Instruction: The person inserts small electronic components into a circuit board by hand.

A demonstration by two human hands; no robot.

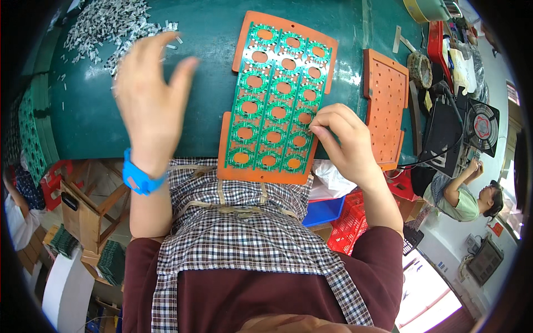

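Observation:
A green circuit board panel (271,94) with rows of ring-shaped units and oval openings lies on an orange fixture plate (227,161) at the table's near edge. My right hand (345,139) is at the panel's right edge, thumb and forefinger pinched together over a unit; what they hold, if anything, is too small to make out. My left hand (150,94), a blue band on its wrist, hovers left of the panel beside a heap of small clear-and-dark parts (105,28). Its thumb and fingers are apart, slightly blurred, and nothing shows between them.
Right of the panel lies a second orange plate (384,105) with small holes. Farther right are a red tray (436,47), a small fan (481,127) and another person (466,194). More green panels (33,133) stand at the far left. Below the table sits a red crate (348,222).

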